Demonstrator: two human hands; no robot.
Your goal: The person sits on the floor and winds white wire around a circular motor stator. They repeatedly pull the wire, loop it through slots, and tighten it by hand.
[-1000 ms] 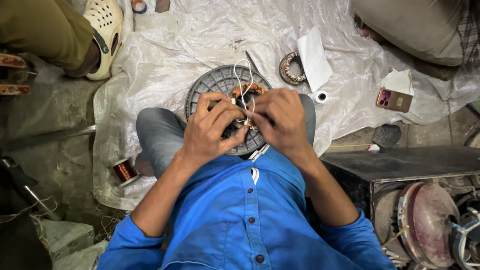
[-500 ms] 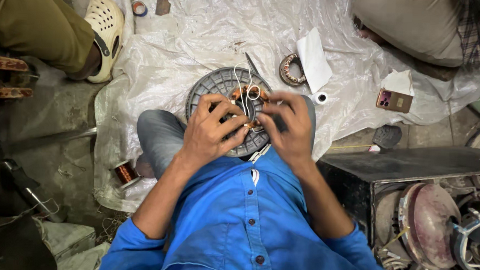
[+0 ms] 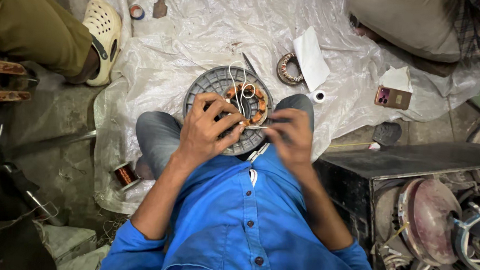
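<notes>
A round grey fan motor housing (image 3: 207, 84) rests on my lap, with a copper-wound stator (image 3: 256, 100) in its middle. White thread (image 3: 238, 80) loops up from the windings. My left hand (image 3: 207, 130) lies on the stator, fingers curled and pinching the thread at the coil. My right hand (image 3: 290, 137) is just right of the stator, blurred, its fingers closed on the thread's end and drawn away from the left hand. I wear a blue shirt (image 3: 235, 228).
A white plastic sheet (image 3: 202, 29) covers the floor. On it lie another wound stator (image 3: 287, 68), white paper (image 3: 311, 56), a small tape roll (image 3: 318, 96), a phone (image 3: 393, 97) and a copper wire spool (image 3: 124, 175). Another person's clog (image 3: 103, 32) is at left; motor parts (image 3: 427, 221) at right.
My right hand has pulled rightward away from the left hand, drawing the thread out. My left hand stays on the stator.
</notes>
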